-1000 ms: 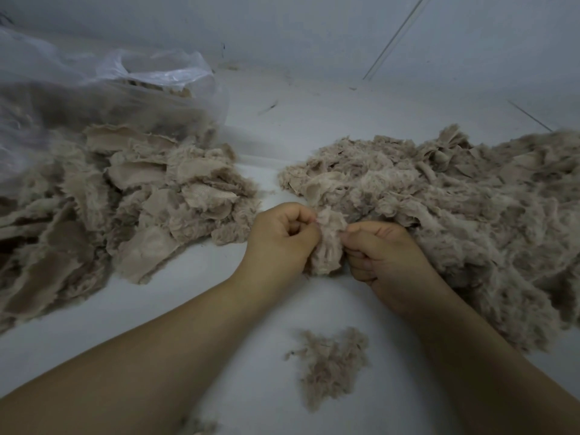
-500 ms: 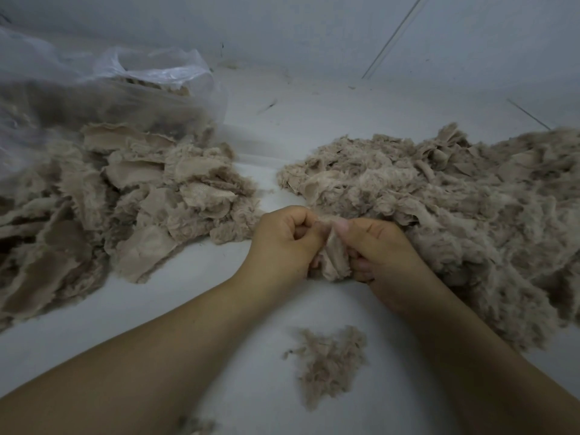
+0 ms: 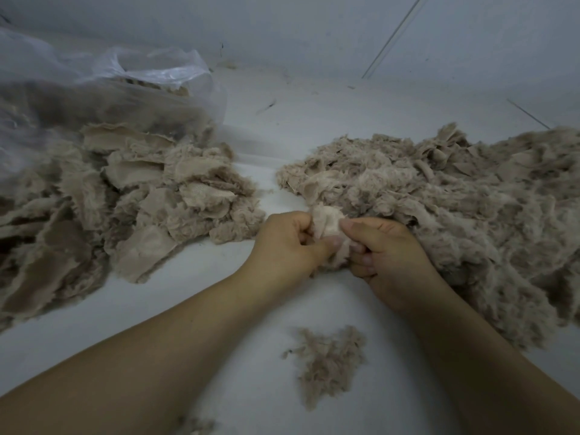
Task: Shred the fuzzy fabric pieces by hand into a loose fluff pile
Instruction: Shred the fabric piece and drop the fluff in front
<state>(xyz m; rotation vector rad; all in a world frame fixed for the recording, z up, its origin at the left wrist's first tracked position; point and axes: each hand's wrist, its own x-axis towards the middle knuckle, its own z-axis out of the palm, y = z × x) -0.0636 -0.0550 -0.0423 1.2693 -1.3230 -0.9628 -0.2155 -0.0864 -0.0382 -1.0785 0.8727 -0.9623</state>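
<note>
A small beige fuzzy fabric piece is held between both hands at the middle of the white surface. My left hand pinches its left side with curled fingers, thumb pressed on the cloth. My right hand grips its right side, thumb on top. The pale woven backing of the piece faces up. A heap of whole fabric pieces lies to the left. A large loose fluff pile spreads to the right, touching my right hand.
A clear plastic bag holding more beige fabric sits at the back left behind the heap. A small tuft of fluff lies on the white surface between my forearms. A pale wall rises behind.
Both hands have worked the piece between them: it has turned and opened so its pale backing shows on top, and my thumbs now sit closer together on it.
</note>
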